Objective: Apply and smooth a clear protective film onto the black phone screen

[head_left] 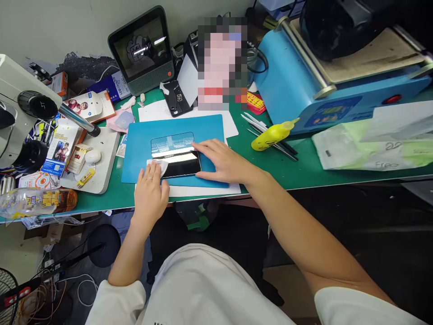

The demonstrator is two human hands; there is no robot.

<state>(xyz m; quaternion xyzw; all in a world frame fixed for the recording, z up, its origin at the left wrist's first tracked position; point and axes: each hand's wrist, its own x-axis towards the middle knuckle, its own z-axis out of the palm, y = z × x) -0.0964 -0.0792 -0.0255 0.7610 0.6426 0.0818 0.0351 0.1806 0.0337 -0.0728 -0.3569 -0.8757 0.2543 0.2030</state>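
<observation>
A dark, glossy phone (181, 167) lies flat on a blue mat (137, 144). Under the fingertips of my left hand (150, 189) is a folded white wipe (163, 168), pressed against the phone's left end. My right hand (226, 162) spans the phone's right end, thumb at the near corner and fingers at the far side, holding it. Directly beyond the phone, a clear, thin-edged glass sheet (172, 141) reflects light, close to my right fingertips. Whether it touches the phone, I cannot tell.
White paper (232, 124) lies under the mat. Beyond stand a black phone case (177, 100) and a tablet-like display (142, 49). Right are tweezers (253, 122), a yellow bottle (270, 135) and a blue machine (287, 76). Left are a microscope (34, 108) and a drink bottle (37, 201).
</observation>
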